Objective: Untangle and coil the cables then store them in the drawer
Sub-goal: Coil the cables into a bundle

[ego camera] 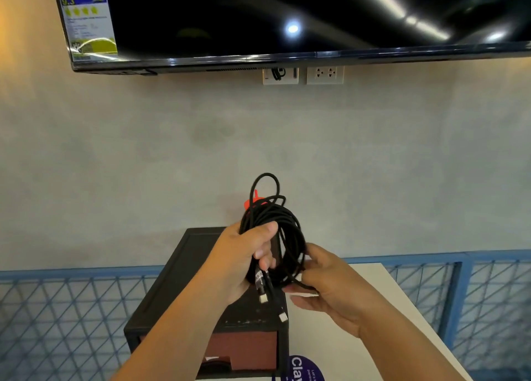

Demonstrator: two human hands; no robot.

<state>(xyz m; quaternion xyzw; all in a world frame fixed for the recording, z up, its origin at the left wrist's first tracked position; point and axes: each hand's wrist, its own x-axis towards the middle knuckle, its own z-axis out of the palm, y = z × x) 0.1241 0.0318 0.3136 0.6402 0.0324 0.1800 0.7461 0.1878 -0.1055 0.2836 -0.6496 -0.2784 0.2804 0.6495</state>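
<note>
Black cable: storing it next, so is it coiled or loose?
Coiled: the black cable hangs in stacked loops from the left hand, two connector ends dangling below.

The person is showing two bare arms, with the left forearm [172, 331] and the right forearm [408, 346] both going uncovered from the lower edge of the view up to the wrists. The left hand [244, 254] and the right hand [330, 283] are likewise going bare. Short, plain nails are showing on the left hand's fingertips, catching a little light. Any clothing being worn is sitting outside the view, so its colour and cut cannot be told.
</note>
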